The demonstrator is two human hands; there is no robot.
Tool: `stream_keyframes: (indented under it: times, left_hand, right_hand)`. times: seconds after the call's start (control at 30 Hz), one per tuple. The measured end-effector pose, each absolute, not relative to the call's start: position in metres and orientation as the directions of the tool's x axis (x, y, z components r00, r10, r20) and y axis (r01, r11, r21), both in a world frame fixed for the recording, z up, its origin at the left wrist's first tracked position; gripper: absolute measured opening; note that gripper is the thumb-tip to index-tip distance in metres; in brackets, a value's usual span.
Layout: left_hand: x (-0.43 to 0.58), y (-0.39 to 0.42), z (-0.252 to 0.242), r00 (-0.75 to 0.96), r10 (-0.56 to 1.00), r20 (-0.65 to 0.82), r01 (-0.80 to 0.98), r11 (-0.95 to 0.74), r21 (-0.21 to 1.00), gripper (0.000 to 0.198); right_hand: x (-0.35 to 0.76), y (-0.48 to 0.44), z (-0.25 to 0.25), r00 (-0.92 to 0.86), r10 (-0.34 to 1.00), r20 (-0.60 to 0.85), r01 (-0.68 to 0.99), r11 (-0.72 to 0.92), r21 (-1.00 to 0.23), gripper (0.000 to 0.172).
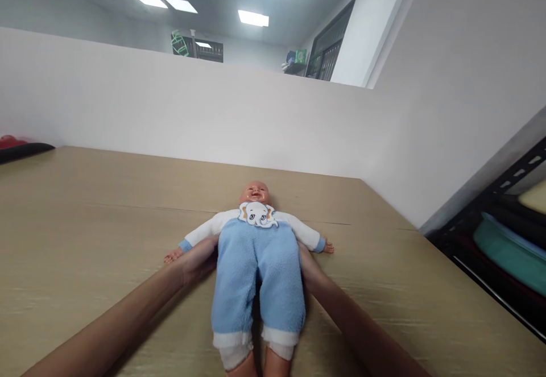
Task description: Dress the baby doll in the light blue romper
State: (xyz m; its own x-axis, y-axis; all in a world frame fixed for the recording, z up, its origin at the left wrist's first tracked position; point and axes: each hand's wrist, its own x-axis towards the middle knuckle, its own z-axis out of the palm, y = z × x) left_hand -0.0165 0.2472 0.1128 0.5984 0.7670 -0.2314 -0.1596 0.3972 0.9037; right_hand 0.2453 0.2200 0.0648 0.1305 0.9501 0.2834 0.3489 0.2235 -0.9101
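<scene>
A baby doll (pixel 258 252) in a blue and white outfit, with an elephant face on its chest, lies face up over the wooden table (pixel 128 206). Its head points to the far wall and its arms are spread. My left hand (pixel 203 259) is at the left side of the doll's torso, under its arm, with the fingers hidden behind the body. On the opposite side my right hand (pixel 307 260) grips the torso in the same way, its fingers also out of sight. The doll's bare legs reach the bottom edge of the view.
A white wall (pixel 213 115) rises behind the table. At the right stands a black shelf rack (pixel 490 218) with folded fabric, teal (pixel 512 252) among it. A black and red item (pixel 21 148) lies at the far left.
</scene>
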Motion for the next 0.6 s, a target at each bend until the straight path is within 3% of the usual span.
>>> stream_keyframes:
  times: [0.1,0.27,0.4,0.5,0.6]
  left_hand:
    - [-0.021,0.248,0.123,0.540,0.806,-0.243,-0.126,0.363,0.923,0.016]
    - [-0.046,0.252,0.137,0.527,0.827,-0.197,0.060,0.196,0.979,0.017]
    - [-0.075,0.255,0.138,0.531,0.845,-0.059,0.260,-0.097,0.961,0.031]
    - [-0.077,0.250,0.137,0.459,0.886,0.071,0.296,-0.227,0.928,0.040]
    - [-0.062,0.239,0.140,0.412,0.906,0.097,0.281,-0.228,0.932,0.039]
  right_hand:
    - [0.252,0.220,0.077,0.043,0.986,0.163,0.273,0.145,-0.951,0.055]
    - [0.287,0.207,0.101,0.040,0.991,0.127,0.556,0.083,-0.827,0.043]
    - [0.330,0.188,0.110,0.148,0.939,0.312,0.759,0.095,-0.645,0.033]
    - [0.357,0.182,0.106,0.117,0.871,0.478,0.882,0.129,-0.452,0.041]
    - [0.369,0.184,0.093,0.055,0.895,0.444,0.866,0.179,-0.467,0.051]
